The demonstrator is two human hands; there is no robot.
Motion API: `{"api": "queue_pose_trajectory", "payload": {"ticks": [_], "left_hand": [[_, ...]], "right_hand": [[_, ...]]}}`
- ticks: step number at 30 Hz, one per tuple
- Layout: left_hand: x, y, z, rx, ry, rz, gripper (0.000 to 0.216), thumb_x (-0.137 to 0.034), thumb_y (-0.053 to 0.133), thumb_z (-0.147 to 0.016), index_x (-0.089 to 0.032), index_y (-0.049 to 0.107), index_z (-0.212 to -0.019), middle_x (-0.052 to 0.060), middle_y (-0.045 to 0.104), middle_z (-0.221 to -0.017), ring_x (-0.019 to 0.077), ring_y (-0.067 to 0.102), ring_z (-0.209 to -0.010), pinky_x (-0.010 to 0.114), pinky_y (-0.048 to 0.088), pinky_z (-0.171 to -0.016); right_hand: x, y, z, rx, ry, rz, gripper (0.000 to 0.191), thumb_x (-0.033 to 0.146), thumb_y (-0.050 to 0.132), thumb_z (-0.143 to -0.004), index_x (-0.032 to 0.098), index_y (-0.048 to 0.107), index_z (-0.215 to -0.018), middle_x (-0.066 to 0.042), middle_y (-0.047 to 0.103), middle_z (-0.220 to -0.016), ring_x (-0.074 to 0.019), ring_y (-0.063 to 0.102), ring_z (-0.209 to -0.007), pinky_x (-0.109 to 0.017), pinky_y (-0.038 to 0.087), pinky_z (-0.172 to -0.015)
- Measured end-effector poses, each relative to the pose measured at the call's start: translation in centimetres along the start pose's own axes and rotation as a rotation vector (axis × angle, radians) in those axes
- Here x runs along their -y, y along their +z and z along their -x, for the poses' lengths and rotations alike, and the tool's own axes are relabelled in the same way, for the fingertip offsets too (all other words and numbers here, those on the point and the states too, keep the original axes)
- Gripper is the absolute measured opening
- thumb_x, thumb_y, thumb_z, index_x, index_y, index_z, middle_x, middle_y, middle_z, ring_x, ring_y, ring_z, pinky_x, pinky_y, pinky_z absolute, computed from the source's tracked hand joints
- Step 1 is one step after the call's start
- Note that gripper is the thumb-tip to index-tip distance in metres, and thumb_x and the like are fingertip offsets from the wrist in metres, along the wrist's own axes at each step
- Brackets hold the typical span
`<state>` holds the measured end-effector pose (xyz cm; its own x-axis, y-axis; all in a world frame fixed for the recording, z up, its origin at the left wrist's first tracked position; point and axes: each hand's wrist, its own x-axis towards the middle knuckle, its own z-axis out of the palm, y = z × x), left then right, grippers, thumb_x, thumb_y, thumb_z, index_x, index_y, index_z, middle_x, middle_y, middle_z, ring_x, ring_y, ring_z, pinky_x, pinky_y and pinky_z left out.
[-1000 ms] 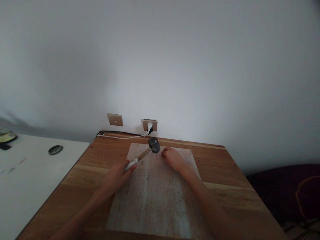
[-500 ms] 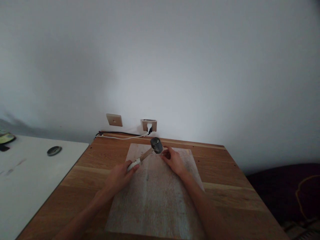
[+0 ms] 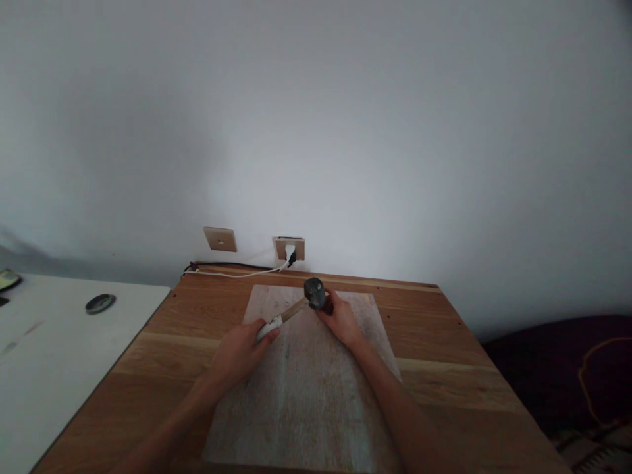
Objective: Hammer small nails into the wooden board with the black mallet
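Note:
My left hand (image 3: 241, 352) is closed round the pale grip of a rubber mallet (image 3: 315, 293). Its wooden handle slants up to the right, and the dark head is above the far part of a worn wooden board (image 3: 291, 408). Right beside the mallet head is my right hand (image 3: 342, 320), its fingers curled inward low over the board. The head covers part of those fingertips, so whatever they pinch is hidden.
The board lies on a brown wooden table (image 3: 444, 388) against the wall. A plug sits in a wall socket (image 3: 290, 250), with a white cable (image 3: 241, 275) along the table's back edge. On the white surface (image 3: 49, 368) at left lies a dark round object (image 3: 100, 303).
The mallet head has come down and slightly right, closer to my right hand, and now covers some of its fingers. The whole view has shifted slightly.

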<state>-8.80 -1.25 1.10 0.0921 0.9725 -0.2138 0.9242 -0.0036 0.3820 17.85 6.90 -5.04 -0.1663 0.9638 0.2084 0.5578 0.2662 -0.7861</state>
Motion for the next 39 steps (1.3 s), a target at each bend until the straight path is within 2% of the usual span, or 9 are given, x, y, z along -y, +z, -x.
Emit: {"api": "queue_pose_trajectory", "payload": {"ticks": [6,12,20,24,27,30,33,36,39], "left_hand": [[-0.5,0.1,0.4,0.037,0.005,-0.025,0.042,-0.053,0.04,-0.103,-0.021,0.068,-0.108,0.011,0.078,-0.099,0.0294,0.074,-0.096,0.034,0.048,-0.079],[-0.2,0.6,0.3,-0.002,0.013,-0.013,0.045,-0.054,0.037,-0.103,-0.021,0.068,-0.109,0.012,0.078,-0.1,0.0302,0.074,-0.097,0.035,0.048,-0.08],[-0.2,0.3,0.1,0.004,0.011,-0.054,0.043,-0.054,0.038,-0.103,-0.023,0.068,-0.113,0.011,0.078,-0.103,0.0297,0.074,-0.099,0.034,0.048,-0.08],[0.9,0.3,0.3,-0.038,-0.011,0.025,0.045,-0.057,0.04,-0.101,-0.024,0.069,-0.112,0.009,0.078,-0.1,0.0285,0.073,-0.096,0.032,0.046,-0.078],[2.1,-0.3,0.4,-0.135,-0.053,0.156,0.048,-0.057,0.039,-0.1,-0.022,0.07,-0.111,0.009,0.078,-0.095,0.0266,0.073,-0.091,0.03,0.045,-0.073],[3.1,-1.3,0.5,-0.248,-0.085,0.24,0.054,-0.06,0.038,-0.097,-0.018,0.071,-0.102,0.009,0.076,-0.086,0.026,0.071,-0.082,0.03,0.044,-0.069],[3.9,-2.2,0.6,-0.307,-0.092,0.265,0.056,-0.065,0.038,-0.094,-0.019,0.071,-0.094,0.008,0.073,-0.078,0.0255,0.068,-0.075,0.03,0.044,-0.066],[4.7,-2.4,1.1,-0.328,-0.079,0.29,0.056,-0.066,0.04,-0.093,-0.019,0.071,-0.096,0.008,0.074,-0.081,0.0257,0.069,-0.076,0.031,0.044,-0.068],[5.3,-2.2,2.0,-0.295,-0.074,0.285,0.055,-0.064,0.04,-0.095,-0.019,0.071,-0.101,0.008,0.075,-0.084,0.0261,0.07,-0.08,0.03,0.044,-0.069]], "right_hand": [[-0.4,0.1,0.0,-0.008,-0.029,-0.006,0.058,0.009,0.07,-0.076,0.019,0.06,-0.132,-0.008,0.076,-0.105,-0.023,0.071,-0.091,-0.033,0.054,-0.082],[-0.4,0.1,0.0,-0.004,-0.044,-0.007,0.052,0.016,0.07,-0.081,0.02,0.06,-0.132,-0.008,0.076,-0.104,-0.0235,0.072,-0.09,-0.033,0.056,-0.081],[-0.4,0.1,-0.1,-0.016,-0.104,0.044,0.05,0.012,0.07,-0.081,0.02,0.059,-0.129,-0.008,0.074,-0.107,-0.023,0.072,-0.094,-0.034,0.057,-0.084],[-0.2,-0.7,0.4,-0.052,-0.143,0.136,0.055,0.005,0.064,-0.08,0.018,0.056,-0.132,-0.01,0.068,-0.111,-0.0232,0.068,-0.098,-0.036,0.057,-0.085],[1.2,-1.0,1.3,-0.061,-0.203,0.234,0.044,0.004,0.054,-0.088,0.016,0.057,-0.13,-0.012,0.063,-0.111,-0.0242,0.065,-0.101,-0.04,0.055,-0.089],[4.1,0.3,1.9,0.096,-0.374,0.318,0.031,0.005,0.054,-0.094,0.02,0.065,-0.119,-0.01,0.065,-0.111,-0.0214,0.064,-0.104,-0.035,0.054,-0.093],[7.3,3.0,1.6,0.3,-0.561,0.415,0.027,0.004,0.061,-0.094,0.021,0.07,-0.112,-0.008,0.07,-0.112,-0.0225,0.063,-0.112,-0.034,0.051,-0.097],[9.3,5.5,0.7,0.411,-0.645,0.517,0.016,0.007,0.062,-0.096,0.015,0.073,-0.103,-0.013,0.073,-0.102,-0.0268,0.064,-0.108,-0.038,0.049,-0.096],[9.8,6.4,0.3,0.456,-0.664,0.578,0.014,0.009,0.061,-0.098,0.013,0.074,-0.098,-0.015,0.072,-0.098,-0.0278,0.065,-0.106,-0.04,0.048,-0.096]]}}
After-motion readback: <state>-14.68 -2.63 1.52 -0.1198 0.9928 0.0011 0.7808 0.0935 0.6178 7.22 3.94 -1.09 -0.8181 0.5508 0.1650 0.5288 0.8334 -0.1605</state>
